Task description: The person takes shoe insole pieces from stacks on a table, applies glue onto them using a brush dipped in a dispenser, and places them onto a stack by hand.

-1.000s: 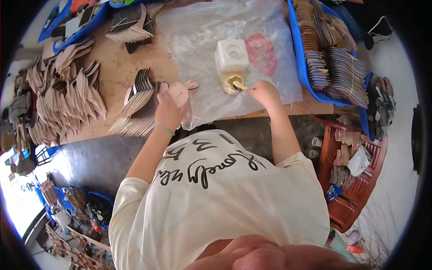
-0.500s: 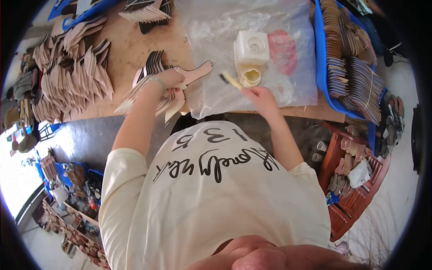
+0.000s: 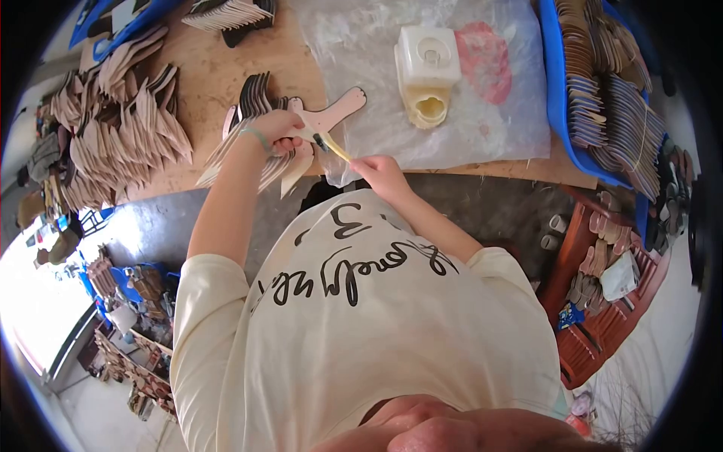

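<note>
My left hand (image 3: 277, 129) is closed on a pale pink insole-shaped piece (image 3: 337, 110), whose rounded end points up and right. Beneath and beside that hand lies a fanned stack of similar pieces (image 3: 254, 98), dark and pink. In my right hand (image 3: 382, 175) is the yellow handle of a small brush (image 3: 336, 149); its dark bristles are at the held piece's lower edge. Whether they touch it I cannot tell. A white plastic container (image 3: 428, 60) with an open, yellowish mouth stands on a clear plastic sheet (image 3: 361, 45), right of both hands.
More fanned pieces cover the left of the wooden table (image 3: 207, 83), with another bundle (image 3: 230, 15) at the back. A blue bin (image 3: 556, 83) of stacked pieces stands at the right. Below it is a reddish wooden rack (image 3: 602, 331). A pink stain (image 3: 484, 62) marks the sheet.
The brush has come out of the container's mouth and moved left to the held piece with my right hand. My left hand has turned over the stack, and the piece it holds now extends right.
</note>
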`<state>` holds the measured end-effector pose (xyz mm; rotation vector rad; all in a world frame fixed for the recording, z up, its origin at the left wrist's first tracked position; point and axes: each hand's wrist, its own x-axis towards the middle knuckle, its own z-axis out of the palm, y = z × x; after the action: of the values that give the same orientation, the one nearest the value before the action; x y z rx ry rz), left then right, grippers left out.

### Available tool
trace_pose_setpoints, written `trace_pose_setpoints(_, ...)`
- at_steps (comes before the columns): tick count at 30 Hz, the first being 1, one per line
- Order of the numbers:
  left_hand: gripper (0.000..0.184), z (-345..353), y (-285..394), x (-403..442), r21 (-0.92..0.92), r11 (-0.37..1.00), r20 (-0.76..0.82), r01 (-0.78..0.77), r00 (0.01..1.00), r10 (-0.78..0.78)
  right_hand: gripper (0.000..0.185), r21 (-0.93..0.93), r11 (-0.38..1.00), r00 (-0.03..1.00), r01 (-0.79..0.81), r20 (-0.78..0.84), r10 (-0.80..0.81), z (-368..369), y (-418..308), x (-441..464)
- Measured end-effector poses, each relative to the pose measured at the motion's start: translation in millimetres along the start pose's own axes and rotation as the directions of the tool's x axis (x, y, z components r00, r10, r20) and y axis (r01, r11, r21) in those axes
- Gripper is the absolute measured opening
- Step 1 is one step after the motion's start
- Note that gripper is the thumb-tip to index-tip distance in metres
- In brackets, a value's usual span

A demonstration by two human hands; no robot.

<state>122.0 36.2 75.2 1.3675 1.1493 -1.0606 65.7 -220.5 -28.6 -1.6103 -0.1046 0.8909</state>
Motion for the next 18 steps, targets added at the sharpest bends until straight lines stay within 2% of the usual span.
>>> trace_pose_setpoints(1,0.015,0,-1,1,-0.034,0.999,-0.001,-0.001,1.0,0.001,0.036,-0.055,0.998,0.999,0.022,-0.025,-0.024,1,1,1)
trace_pose_setpoints(4,0.014,7,-5,-2,-0.039,0.999,-0.061,-0.035,0.998,0.032,0.036,-0.415,0.91,0.997,-0.019,-0.077,-0.014,-10,-11,5)
trace_pose_setpoints(7,0.015,0,-12,9,-0.01,1.0,-0.002,-0.025,1.0,0.025,0.033,-0.548,0.835,0.948,0.056,-0.233,-0.216,-21,-5,13)
trace_pose_setpoints(10,0.014,-3,-15,10,-0.024,0.999,0.043,-0.025,0.999,0.026,0.034,-0.517,0.855,0.95,0.034,-0.249,-0.188,-33,-10,14)
trace_pose_setpoints(13,0.015,-5,-19,19,-0.028,1.0,0.109,-0.003,0.994,0.006,0.038,-0.327,0.943,0.991,0.06,-0.094,-0.096,-20,-30,-3)
trace_pose_setpoints(16,0.015,-2,-21,23,-0.056,0.998,0.058,0.01,0.998,-0.007,0.037,-0.251,0.966,0.997,0.065,-0.033,-0.075,-1,-19,-6)
trace_pose_setpoints(18,0.016,3,-21,16,-0.062,0.998,0.067,-0.002,0.998,0.006,0.038,-0.391,0.92,0.992,0.038,-0.098,-0.082,-5,-15,-3)
